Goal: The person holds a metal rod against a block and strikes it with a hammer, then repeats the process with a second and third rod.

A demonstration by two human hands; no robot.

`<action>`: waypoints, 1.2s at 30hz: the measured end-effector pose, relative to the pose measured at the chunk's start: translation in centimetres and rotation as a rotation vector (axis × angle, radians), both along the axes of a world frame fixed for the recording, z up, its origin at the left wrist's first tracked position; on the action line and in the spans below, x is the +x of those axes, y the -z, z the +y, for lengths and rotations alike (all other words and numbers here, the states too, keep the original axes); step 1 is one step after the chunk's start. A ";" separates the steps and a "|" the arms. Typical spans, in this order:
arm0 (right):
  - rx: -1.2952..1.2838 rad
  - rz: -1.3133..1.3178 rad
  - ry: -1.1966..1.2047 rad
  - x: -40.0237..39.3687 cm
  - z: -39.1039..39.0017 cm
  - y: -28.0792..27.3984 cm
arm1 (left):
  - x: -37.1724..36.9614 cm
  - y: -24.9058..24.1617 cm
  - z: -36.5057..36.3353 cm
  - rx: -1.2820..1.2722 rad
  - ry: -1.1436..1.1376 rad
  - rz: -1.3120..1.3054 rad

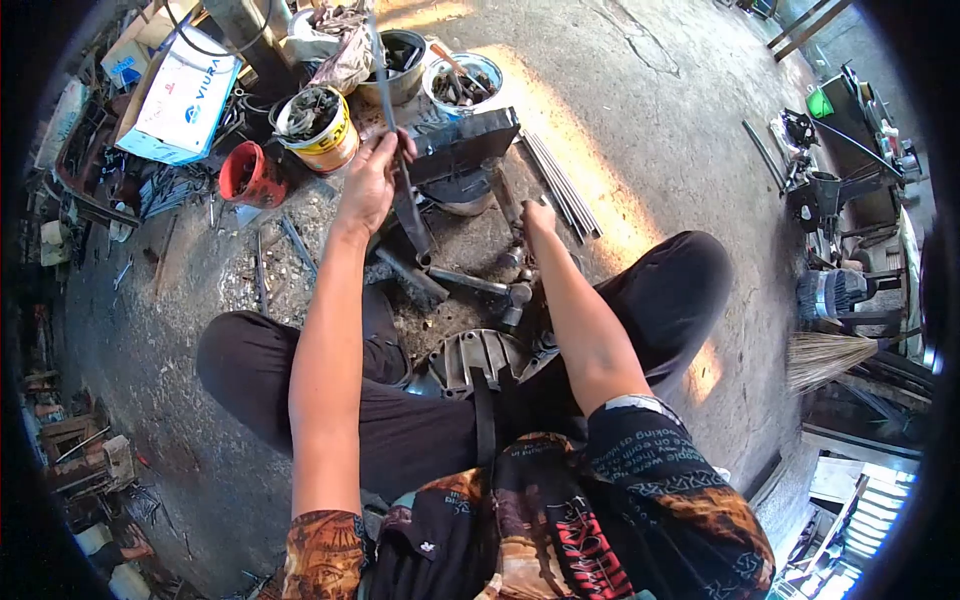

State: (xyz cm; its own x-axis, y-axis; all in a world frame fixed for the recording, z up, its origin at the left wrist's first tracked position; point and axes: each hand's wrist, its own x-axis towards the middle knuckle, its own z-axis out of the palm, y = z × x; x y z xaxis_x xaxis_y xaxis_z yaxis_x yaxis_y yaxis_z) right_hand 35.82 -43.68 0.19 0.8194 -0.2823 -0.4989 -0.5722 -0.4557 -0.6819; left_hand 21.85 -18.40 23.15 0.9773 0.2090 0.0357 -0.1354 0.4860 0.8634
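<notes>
My left hand [370,185] is closed round a long flat metal bar [408,205]. The bar runs from the top of the view down past my fingers and widens toward its lower end. Just right of it stands a dark steel block [468,145], like an anvil. My right hand [538,217] is closed beside the block's lower right side; what it grips is mostly hidden and dark. Below, between my legs, a hammer [517,300] lies on the ground, its handle pointing left. A short metal piece [412,274] lies near the bar's lower end.
Several thin metal rods [562,185] lie right of the block. Behind it stand a yellow bucket [335,150] and a white bucket [462,85] of scrap. A red bucket [252,175] and a Viura box [182,100] are at left. A ribbed metal part [475,358] lies between my legs.
</notes>
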 end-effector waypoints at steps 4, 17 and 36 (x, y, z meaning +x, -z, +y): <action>0.123 -0.045 -0.053 0.8 0.1 -1.7 | 0.4 -1.2 1.3 -0.027 -0.222 -0.057; 0.957 -0.083 -0.321 -3.6 5.6 -22.0 | 0.8 0.4 0.5 -0.417 -0.561 0.001; 1.224 -0.154 -0.016 -4.5 8.7 -23.2 | -1.4 -0.3 -1.1 0.223 -0.177 0.556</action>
State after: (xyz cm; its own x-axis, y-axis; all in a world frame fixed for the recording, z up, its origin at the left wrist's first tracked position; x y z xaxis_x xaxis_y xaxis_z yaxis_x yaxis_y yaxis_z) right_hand 31.31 -34.94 23.41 0.8921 0.3133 -0.3255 -0.4483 0.5239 -0.7242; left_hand 20.48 -19.45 23.41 0.8136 0.4156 -0.4067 0.3014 0.2967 0.9062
